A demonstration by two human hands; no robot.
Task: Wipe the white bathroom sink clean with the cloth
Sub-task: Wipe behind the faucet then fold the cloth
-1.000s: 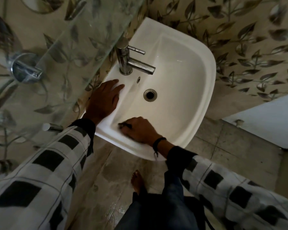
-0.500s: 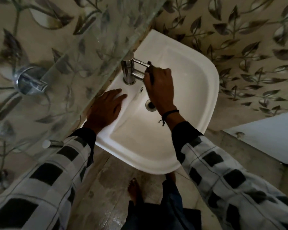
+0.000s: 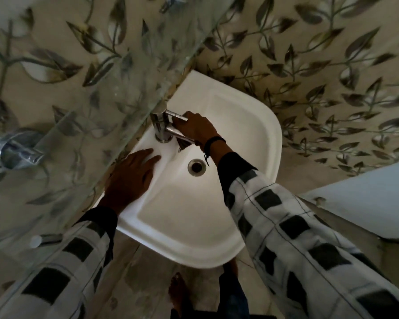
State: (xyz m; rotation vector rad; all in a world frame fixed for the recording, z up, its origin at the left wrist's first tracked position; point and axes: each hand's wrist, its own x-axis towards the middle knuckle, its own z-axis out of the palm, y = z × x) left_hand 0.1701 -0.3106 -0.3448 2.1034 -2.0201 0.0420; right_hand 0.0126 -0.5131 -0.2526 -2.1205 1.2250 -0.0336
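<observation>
Right hand (image 3: pixel 197 128) is clamped over the tap (image 3: pixel 160 125), fingers curled down round the spout (image 3: pixel 172 132) with the cloth (image 3: pixel 183 143) bunched under the palm. All you can really see of the cloth is a dark scrap poking out just below the spout, so it's up at the tap, over the back of the basin. The thin lever handle (image 3: pixel 174 115) sticks out right above the knuckles, touching or nearly touching them, can't tell which. There's a dark wristband (image 3: pixel 211 143) with a loose end dangling on that wrist.

Left hand (image 3: pixel 130 178) is holding nothing. It lies flat, fingers straight and together, on the sink's left ledge, fingertips pointing toward the tap base.

The sink (image 3: pixel 271 139) is white with a rounded front and sits in the corner against the leaf-pattern wall tiles (image 3: pixel 320 77). In the bowl there's just the round metal drain (image 3: pixel 196 166), between the two wrists. If there's any marking on the tap, it's too dim and blurry to read.

Further out, both arms are in white sleeves (image 3: pixel 286 226) with black squares. A glass shelf (image 3: pixel 124 77) runs diagonally over the left side on a chrome bracket (image 3: pixel 16 149). A bare foot (image 3: pixel 179 291) is on the floor below the sink's front edge, and a white slab of something (image 3: pixel 366 199) cuts in at the right, can't tell what.
</observation>
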